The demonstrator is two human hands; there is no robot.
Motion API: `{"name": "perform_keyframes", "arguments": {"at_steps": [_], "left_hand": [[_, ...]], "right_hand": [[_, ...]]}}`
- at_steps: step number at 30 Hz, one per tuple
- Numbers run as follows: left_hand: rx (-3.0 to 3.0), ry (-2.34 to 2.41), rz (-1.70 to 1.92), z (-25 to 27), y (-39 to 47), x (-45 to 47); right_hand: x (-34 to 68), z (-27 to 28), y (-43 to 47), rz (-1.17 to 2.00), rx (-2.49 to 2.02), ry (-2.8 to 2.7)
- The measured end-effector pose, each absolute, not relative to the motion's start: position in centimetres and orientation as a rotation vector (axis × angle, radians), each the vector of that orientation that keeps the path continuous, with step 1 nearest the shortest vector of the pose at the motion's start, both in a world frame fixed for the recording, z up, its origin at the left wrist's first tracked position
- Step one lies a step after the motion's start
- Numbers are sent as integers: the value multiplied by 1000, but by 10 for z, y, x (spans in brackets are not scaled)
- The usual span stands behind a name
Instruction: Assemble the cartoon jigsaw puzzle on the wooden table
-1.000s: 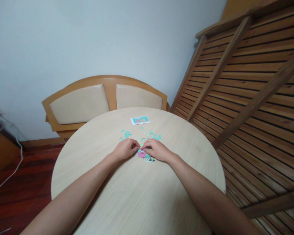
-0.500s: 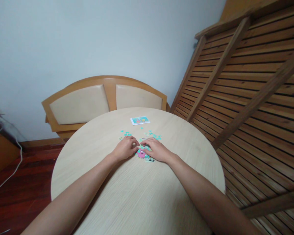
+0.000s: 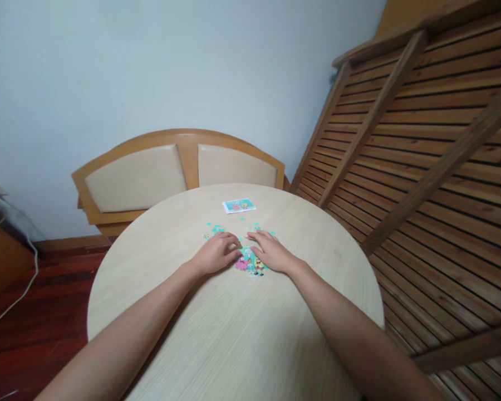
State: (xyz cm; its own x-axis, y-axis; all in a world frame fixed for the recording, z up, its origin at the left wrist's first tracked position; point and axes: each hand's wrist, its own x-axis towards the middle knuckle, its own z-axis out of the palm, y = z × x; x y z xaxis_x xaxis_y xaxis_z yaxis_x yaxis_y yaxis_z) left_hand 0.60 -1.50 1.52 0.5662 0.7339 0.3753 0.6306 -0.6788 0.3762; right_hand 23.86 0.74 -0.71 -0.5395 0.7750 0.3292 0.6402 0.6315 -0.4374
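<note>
A partly joined jigsaw puzzle (image 3: 250, 267) lies on the round table, showing a pink figure, a yellow one and others on teal. At its left edge rests my left hand (image 3: 217, 252), its fingers gently curved, with a gap between thumb and forefinger and nothing visible in them. My right hand (image 3: 271, 252) is over the puzzle's upper right side, fingers stretched and apart, covering part of it. Loose teal puzzle pieces (image 3: 217, 229) are scattered beyond the left hand. More pieces (image 3: 256, 226) lie beyond the right hand, some hidden by its fingers.
A picture card (image 3: 239, 206) lies toward the far side of the pale round table (image 3: 217, 334). Behind the table stands a padded wooden headboard (image 3: 187, 161) against the wall. A large slatted wooden frame (image 3: 392, 145) leans at the right. A white cable (image 3: 35, 267) hangs at the left.
My right hand has shifted slightly right and its fingers have spread, uncovering the yellow figure. My left hand has barely moved, near the puzzle's left edge.
</note>
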Motion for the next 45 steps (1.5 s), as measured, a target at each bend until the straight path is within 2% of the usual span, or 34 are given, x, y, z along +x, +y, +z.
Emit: {"name": "perform_keyframes", "arguments": {"at_steps": [6, 19, 30, 40, 45], "left_hand": [[2726, 829, 602, 19, -25, 12], [2790, 906, 577, 15, -25, 16], [2878, 902, 563, 10, -22, 12], [2880, 946, 619, 11, -20, 12], [2888, 968, 573, 9, -19, 9]], "right_hand": [[255, 3, 13, 323, -1117, -2323], [296, 7, 26, 346, -1400, -2161], [289, 9, 21, 243, -1368, -2310], [293, 16, 17, 96, -1530, -2352], [308, 9, 27, 232, -1383, -2393]]}}
